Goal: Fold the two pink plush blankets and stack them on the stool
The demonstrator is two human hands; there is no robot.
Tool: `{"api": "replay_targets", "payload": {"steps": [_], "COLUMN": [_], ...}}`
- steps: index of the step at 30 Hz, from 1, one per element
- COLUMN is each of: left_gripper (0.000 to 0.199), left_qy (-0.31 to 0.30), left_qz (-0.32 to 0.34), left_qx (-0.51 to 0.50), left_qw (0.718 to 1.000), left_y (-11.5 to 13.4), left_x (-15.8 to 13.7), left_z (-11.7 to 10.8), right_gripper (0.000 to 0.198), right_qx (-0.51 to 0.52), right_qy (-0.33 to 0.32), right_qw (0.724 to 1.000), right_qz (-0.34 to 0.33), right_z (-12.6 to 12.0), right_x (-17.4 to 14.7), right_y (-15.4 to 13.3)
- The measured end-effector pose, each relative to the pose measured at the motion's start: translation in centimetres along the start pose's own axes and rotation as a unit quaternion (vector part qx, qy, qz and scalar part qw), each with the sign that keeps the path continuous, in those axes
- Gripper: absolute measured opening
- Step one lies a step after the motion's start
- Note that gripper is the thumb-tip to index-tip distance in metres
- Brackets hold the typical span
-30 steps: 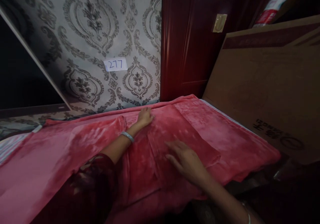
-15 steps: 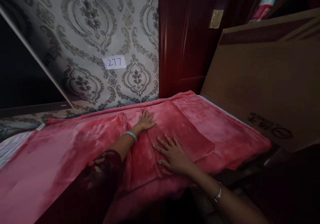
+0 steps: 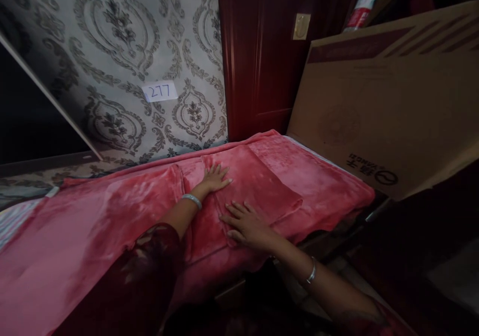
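Observation:
A pink-red plush blanket [image 3: 318, 176] is spread over a flat surface, with its middle folded into layers. My left hand [image 3: 216, 178] lies flat on the upper part of the folded section [image 3: 264, 178], fingers spread. Nearer to me, my right hand [image 3: 249, 226] rests palm down at the lower left of the same section, its fingers stretched out. Neither hand grasps the cloth. Another raised fold [image 3: 149, 191] lies to the left, by my left forearm.
A large cardboard box [image 3: 337, 101] leans at the right, with a bottle with a red label [image 3: 361, 14] behind it. Patterned wallpaper carries a paper marked 277 [image 3: 160, 91]. Beside it stands a dark red panelled door [image 3: 258, 61]. A dark screen [image 3: 33, 111] is at the left.
The view has shifted to the right, so the surroundings appear farther left. Both hands stay flat on the folded blanket, with little visible movement over it.

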State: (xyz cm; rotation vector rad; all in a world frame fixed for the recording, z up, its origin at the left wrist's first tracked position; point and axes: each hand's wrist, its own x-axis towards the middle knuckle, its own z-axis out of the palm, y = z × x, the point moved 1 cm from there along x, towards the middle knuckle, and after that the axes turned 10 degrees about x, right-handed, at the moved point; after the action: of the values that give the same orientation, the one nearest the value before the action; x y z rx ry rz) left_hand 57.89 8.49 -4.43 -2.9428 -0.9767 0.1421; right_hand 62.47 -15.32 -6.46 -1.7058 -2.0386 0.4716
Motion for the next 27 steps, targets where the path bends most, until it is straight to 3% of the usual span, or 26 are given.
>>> {"api": "replay_targets", "payload": {"steps": [3,6,9,11,14,17,21,24,27], "left_gripper": [0.074,0.080,0.089,0.088,0.086,0.086,0.087,0.086,0.059], "left_qy": [0.022,0.073,0.073,0.072,0.085,0.092,0.088,0.063,0.086], "left_qz": [0.008,0.090,0.146,0.145,0.144,0.144,0.143,0.148,0.139], "left_qx": [0.003,0.005,0.007,0.008,0.009,0.014,0.019,0.015,-0.020], "left_qw": [1.000,0.993,0.986,0.987,0.986,0.985,0.986,0.987,0.986], "left_y": [1.4,3.3,4.5,4.8,4.7,4.7,4.7,4.6,4.5], "left_x": [-1.4,-4.1,-6.6,-7.6,-8.0,-8.0,-8.4,-8.3,-6.4], "left_z": [-0.8,0.1,1.9,2.9,3.6,3.5,2.9,1.7,-0.5], "right_gripper": [0.044,0.050,0.062,0.063,0.060,0.060,0.053,0.050,0.055], "right_qx": [0.019,-0.061,-0.138,-0.158,-0.173,-0.161,-0.117,-0.122,-0.124], "right_qy": [0.067,0.189,0.177,0.147,0.152,0.151,0.130,0.175,0.190], "right_qw": [0.998,0.975,0.951,0.947,0.945,0.946,0.953,0.950,0.952], "right_qz": [0.002,0.102,0.210,0.237,0.233,0.237,0.249,0.226,0.203], "right_z": [-2.9,-5.6,-5.7,-4.4,-2.4,-2.3,-4.6,-6.9,-8.1], "right_x": [-0.9,-2.6,-4.4,-5.4,-6.2,-6.3,-5.5,-3.6,-1.0], "right_y": [1.7,5.0,8.4,9.9,10.9,10.9,10.4,9.6,9.3]}}
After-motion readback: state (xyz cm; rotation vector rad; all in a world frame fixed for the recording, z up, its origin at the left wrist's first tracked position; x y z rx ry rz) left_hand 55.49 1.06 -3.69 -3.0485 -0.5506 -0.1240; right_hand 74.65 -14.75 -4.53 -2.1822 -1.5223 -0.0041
